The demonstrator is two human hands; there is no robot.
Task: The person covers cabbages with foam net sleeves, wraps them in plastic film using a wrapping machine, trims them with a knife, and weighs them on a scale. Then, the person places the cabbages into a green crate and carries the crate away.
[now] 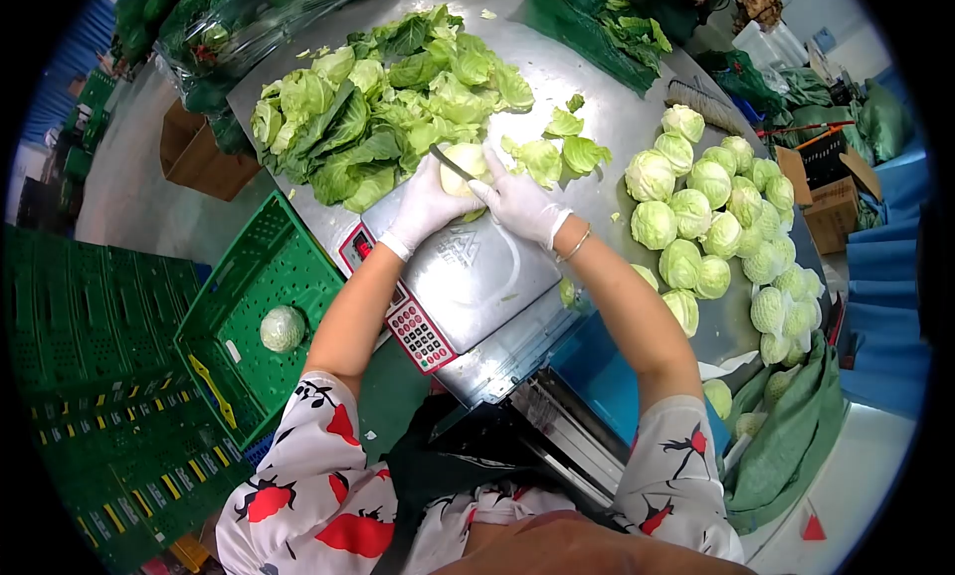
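A pale, trimmed cabbage (464, 167) is held over the steel plate of a scale (468, 277). My left hand (432, 209), in a white glove, is closed around its near left side. On the other side, my gloved right hand (521, 205) grips a knife (454, 163), whose dark, narrow blade lies across the cabbage; the handle is mostly hidden by the fingers. A heap of loose green leaves (398, 107) lies just beyond both hands. A few separate leaves (562, 152) rest to the right of the cabbage.
Several trimmed cabbages (691, 212) sit on the right of the metal table, some in white netting (786, 316). A green crate (261, 306) at left holds one wrapped cabbage (283, 328). A brush (704, 102) lies at the far right edge; a cardboard box (204, 155) stands beyond the crate.
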